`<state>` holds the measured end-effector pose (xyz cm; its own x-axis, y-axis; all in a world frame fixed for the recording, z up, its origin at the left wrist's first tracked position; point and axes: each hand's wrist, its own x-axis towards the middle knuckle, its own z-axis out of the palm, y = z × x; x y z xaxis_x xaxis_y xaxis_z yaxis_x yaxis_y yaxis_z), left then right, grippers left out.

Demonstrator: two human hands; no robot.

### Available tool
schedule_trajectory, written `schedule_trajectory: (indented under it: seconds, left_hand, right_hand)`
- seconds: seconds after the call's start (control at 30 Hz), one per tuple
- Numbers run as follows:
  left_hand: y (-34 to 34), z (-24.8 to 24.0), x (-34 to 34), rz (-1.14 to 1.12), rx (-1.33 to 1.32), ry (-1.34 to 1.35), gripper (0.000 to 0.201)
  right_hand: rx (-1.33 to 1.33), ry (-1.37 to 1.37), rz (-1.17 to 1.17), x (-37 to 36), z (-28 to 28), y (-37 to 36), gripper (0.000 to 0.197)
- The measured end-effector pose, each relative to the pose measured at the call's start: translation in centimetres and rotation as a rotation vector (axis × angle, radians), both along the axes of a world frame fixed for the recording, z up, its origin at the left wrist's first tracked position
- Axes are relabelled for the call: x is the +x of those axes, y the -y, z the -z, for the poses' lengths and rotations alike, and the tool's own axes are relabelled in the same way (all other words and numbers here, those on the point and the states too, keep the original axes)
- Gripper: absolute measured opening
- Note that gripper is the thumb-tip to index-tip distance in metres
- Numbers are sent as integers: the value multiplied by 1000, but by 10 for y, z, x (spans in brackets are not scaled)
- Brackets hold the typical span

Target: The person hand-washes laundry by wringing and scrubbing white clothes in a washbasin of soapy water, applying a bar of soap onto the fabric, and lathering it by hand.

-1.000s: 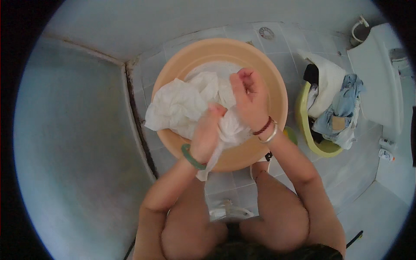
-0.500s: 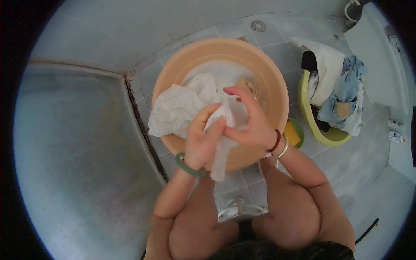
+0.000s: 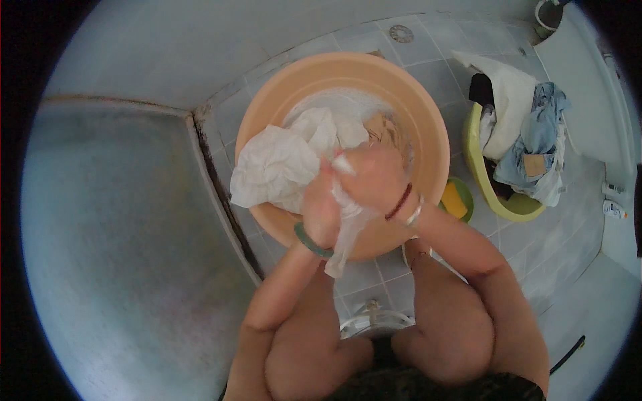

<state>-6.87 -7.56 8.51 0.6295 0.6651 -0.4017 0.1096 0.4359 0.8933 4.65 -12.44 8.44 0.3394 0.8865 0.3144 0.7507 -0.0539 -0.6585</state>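
A white cloth garment (image 3: 277,164) is bunched over the left side and front of a large peach plastic basin (image 3: 428,127). Both hands grip bunched parts of it close together above the basin. My left hand (image 3: 322,207), with a green bangle at the wrist, is closed on the cloth. My right hand (image 3: 374,177), wearing a dark red bracelet and a silver bangle, is fisted round the part beside it. A strip of the garment hangs below the hands over the near rim. Behind them, foamy water (image 3: 341,100) and a tan cloth (image 3: 384,130) show in the basin.
On the right stands a yellow-green tub (image 3: 475,144) heaped with clothes, among them blue denim (image 3: 543,120). A small green bowl (image 3: 465,212) holding a yellow block (image 3: 454,200) sits between the tub and basin. A floor drain (image 3: 401,33) lies beyond, and small bottles (image 3: 613,209) stand far right.
My hands have come together and my right hand has closed from spread fingers into a fist on the cloth. My left hand has turned and shifted slightly right.
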Motion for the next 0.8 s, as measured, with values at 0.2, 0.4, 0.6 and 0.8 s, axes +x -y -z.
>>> schedule_trajectory:
  seconds: [0.2,0.4,0.6,0.8]
  left_hand:
    - [-21,100,-35,179,-274,825,42]
    - [-6,16,-15,-198,-28,-32,48]
    - [-6,2,-9,-16,49,-6,57]
    - [-48,-5,-20,201,86,119,30]
  right_hand:
    - [150,-48,-338,-40,-22,11,8]
    - [-106,32,-119,-39,-11,2,8]
    - [-293,-186,53,-5,11,9,19]
    - [-133,-1166,35,19,-22,3,14]
